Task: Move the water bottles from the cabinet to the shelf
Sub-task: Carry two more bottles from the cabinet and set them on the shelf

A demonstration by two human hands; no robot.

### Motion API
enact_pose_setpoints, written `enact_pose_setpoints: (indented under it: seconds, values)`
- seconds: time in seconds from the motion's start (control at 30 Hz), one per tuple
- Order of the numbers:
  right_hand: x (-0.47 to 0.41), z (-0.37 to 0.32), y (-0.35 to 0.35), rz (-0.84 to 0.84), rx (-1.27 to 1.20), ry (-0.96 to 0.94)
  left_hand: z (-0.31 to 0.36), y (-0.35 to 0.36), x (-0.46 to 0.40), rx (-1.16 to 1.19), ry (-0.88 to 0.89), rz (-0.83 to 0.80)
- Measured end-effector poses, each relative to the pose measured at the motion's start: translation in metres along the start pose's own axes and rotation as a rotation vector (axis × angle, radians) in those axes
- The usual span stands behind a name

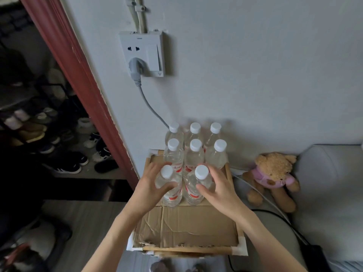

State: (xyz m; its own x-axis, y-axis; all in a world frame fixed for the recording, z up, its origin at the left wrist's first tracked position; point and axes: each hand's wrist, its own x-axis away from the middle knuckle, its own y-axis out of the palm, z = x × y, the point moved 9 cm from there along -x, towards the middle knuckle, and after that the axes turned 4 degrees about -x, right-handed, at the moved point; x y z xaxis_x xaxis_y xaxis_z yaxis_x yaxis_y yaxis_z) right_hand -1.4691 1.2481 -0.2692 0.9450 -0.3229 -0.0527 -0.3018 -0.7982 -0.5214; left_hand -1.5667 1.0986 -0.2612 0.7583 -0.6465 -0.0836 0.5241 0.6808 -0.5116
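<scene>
In the head view we count 8 bottles standing upright on a cardboard-lined tray [186, 222], 6 packed touching at the wall end and 2 in front, with bare cardboard nearer us; we judge the task well along, though we cannot tell if this is the cabinet or the shelf. Our left hand [146, 188] wraps the left bottle [169, 185] and our right hand [218, 188] the right bottle [196, 185]: clear, smooth plastic, white ribbed caps, red labels, against creased cardboard.

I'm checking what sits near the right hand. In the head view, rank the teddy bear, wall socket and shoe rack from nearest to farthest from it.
From the right hand:
1. Teddy bear, just to its right, against the sofa.
2. Wall socket, up on the wall, above the bottles.
3. Shoe rack, far left, past the red door frame.
</scene>
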Motion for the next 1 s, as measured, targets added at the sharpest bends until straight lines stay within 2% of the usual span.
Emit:
enact_pose_setpoints:
  seconds: [0.07, 0.13, 0.2, 0.27, 0.33, 0.4, 0.5, 0.57, 0.63, 0.73, 0.77, 0.87, 1.0]
  values:
    - [0.003, 0.010, 0.005, -0.076, -0.063, 0.059, -0.013, 0.009, 0.005, 0.087, -0.045, -0.121]
    - [0.001, 0.015, 0.001, -0.050, -0.041, 0.067, -0.022, 0.010, 0.007, 0.122, -0.087, -0.132]
    - [-0.002, 0.018, -0.005, 0.058, 0.062, 0.080, -0.023, 0.003, 0.004, 0.071, -0.113, -0.030]
    - [0.001, 0.016, -0.009, 0.177, 0.138, 0.068, -0.017, -0.007, 0.003, -0.102, -0.116, 0.121]
    - [0.004, 0.013, -0.009, 0.237, 0.150, 0.036, -0.010, -0.009, 0.004, -0.212, -0.100, 0.191]
    - [0.006, 0.021, -0.002, 0.153, 0.036, 0.100, -0.014, -0.002, 0.002, -0.199, -0.101, 0.116]
    - [0.010, 0.040, 0.017, -0.113, -0.245, 0.226, -0.032, 0.014, 0.004, -0.074, -0.140, -0.159]
    - [0.011, 0.044, 0.019, -0.171, -0.292, 0.229, -0.042, 0.019, 0.009, -0.018, -0.140, -0.279]
    - [0.010, 0.046, 0.016, -0.120, -0.238, 0.232, -0.045, 0.013, 0.010, -0.005, -0.135, -0.187]
    - [0.010, 0.038, 0.010, 0.082, 0.056, 0.154, -0.042, 0.000, 0.014, -0.051, -0.195, 0.130]
    - [0.013, 0.033, 0.012, 0.141, 0.123, 0.122, -0.041, 0.001, 0.017, -0.055, -0.192, 0.188]
    - [0.021, 0.038, 0.022, 0.197, 0.033, 0.145, -0.042, 0.010, 0.021, -0.015, -0.124, 0.181]
    - [0.028, 0.056, 0.043, -0.029, -0.235, 0.231, -0.059, 0.019, 0.025, 0.014, -0.139, 0.044]
